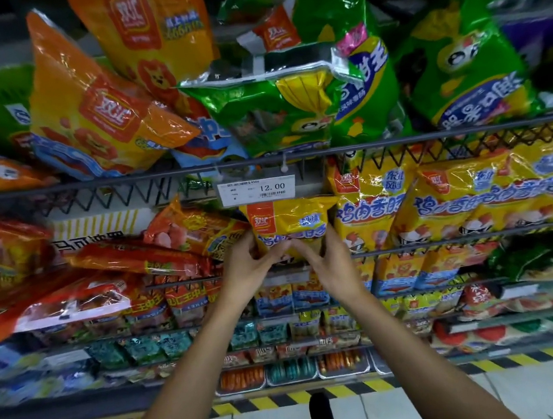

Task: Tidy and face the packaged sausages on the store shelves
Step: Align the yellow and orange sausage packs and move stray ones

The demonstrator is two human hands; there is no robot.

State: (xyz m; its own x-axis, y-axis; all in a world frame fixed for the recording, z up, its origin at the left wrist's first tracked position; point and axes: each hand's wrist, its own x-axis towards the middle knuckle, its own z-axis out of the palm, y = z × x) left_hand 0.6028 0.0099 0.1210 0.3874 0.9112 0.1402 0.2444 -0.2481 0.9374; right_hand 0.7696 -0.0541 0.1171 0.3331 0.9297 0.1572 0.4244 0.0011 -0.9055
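Head view: left hand (250,264) and right hand (325,259) grip upright yellow sausage bag (290,221); label facing outward.

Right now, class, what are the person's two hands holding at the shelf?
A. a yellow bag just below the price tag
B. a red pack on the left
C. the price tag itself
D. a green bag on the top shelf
A: both the left hand and the right hand grip the lower part of the yellow bag hanging just under the price tag.
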